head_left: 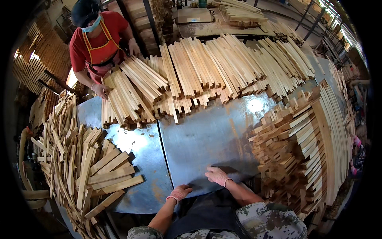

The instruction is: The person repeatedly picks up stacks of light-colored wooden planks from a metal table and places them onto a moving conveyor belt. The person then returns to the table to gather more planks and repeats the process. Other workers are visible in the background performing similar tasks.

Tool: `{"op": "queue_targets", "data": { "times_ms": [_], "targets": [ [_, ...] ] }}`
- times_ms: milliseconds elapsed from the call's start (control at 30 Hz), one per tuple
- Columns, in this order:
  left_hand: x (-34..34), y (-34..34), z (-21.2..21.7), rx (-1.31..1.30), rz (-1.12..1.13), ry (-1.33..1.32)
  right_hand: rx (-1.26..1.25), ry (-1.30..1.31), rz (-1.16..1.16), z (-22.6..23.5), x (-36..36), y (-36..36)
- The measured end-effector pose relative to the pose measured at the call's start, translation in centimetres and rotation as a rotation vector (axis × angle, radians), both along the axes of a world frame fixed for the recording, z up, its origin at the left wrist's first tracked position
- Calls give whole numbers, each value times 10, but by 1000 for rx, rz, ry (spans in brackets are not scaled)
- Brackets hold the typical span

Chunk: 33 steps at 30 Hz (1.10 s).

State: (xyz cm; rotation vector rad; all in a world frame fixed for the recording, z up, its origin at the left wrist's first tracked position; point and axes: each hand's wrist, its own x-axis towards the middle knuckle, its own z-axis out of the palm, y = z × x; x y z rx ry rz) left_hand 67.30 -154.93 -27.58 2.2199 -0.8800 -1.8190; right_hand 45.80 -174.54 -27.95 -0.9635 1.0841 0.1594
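Note:
My left hand point(180, 192), in a pinkish work glove, rests at the near edge of the metal tabletop point(195, 139). Its fingers curve loosely, and nothing shows in them. Just to its right and a little farther in, my right hand point(217, 175) hovers over or touches the metal, fingers apart and holding nothing. Beyond both hands, wooden strips point(195, 67) lie side by side in a long layered row. A jumbled heap of short wooden sticks point(113, 169) covers the table's left side. To my right stands a tall stack of wooden strips point(326, 147).
Across the table a co-worker point(99, 44) in a red shirt, apron and mask has gloved hands at the left end of the row. A seam point(162, 147) crosses the metal top. Farther back are a cardboard piece point(194, 16) and more stacked wood point(240, 14).

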Motion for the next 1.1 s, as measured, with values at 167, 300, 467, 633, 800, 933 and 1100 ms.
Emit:
{"op": "queue_targets", "data": {
  "times_ms": [167,300,467,633,800,933,1100],
  "targets": [
    [18,50,-37,82,321,202,-167,83,69,-12,18,28],
    [23,65,-38,78,665,346,-343,175,337,-16,9,30],
    [19,69,-47,84,741,351,-406,177,197,-27,-13,46],
    [13,66,-49,66,780,332,-284,263,218,-21,-20,33],
    [17,54,-33,126,724,300,-394,81,21,-55,-16,-5],
    [30,39,-43,-76,677,282,-730,214,19,-33,41,-108],
    [102,-96,0,-417,539,-72,-933,593,-364,41,124,-273]
  ]
}}
